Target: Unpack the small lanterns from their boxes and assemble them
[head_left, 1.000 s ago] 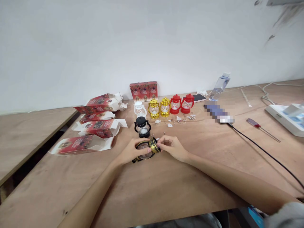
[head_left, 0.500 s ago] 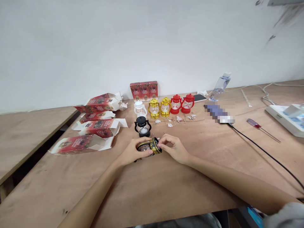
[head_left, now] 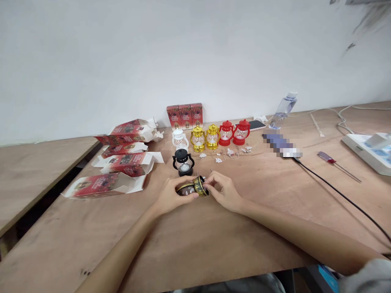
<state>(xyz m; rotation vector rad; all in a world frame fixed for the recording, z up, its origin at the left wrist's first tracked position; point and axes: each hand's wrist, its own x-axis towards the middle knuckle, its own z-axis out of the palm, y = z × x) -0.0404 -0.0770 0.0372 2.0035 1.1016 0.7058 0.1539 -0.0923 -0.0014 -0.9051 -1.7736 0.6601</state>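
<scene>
My left hand point(head_left: 174, 195) is wrapped round a small black-and-gold lantern point(head_left: 200, 187), which lies on its side with its base turned to the right. At the underside of that base, my right hand point(head_left: 224, 190) has thumb and fingers pinched together; whatever is between them is hidden. Just behind the left hand stands a black lantern point(head_left: 182, 163). Farther back, upright in a row, are a white lantern point(head_left: 180, 140), two gold lanterns point(head_left: 198, 139) and two red lanterns point(head_left: 226, 133). Small white tags with thin wire pieces point(head_left: 218, 159) lie in front of the row.
Opened red boxes point(head_left: 100, 184) lie at the left; three closed red boxes point(head_left: 185, 116) stand by the wall. To the right are a phone point(head_left: 258, 124), a tilted water bottle point(head_left: 283, 112), a partly blurred device point(head_left: 279, 143) on a black cable, a screwdriver point(head_left: 330, 158) and a power strip point(head_left: 366, 152).
The black-and-gold lantern has turned and shifted slightly in my left hand. My right fingers remain at its base; the other things stay where they were.
</scene>
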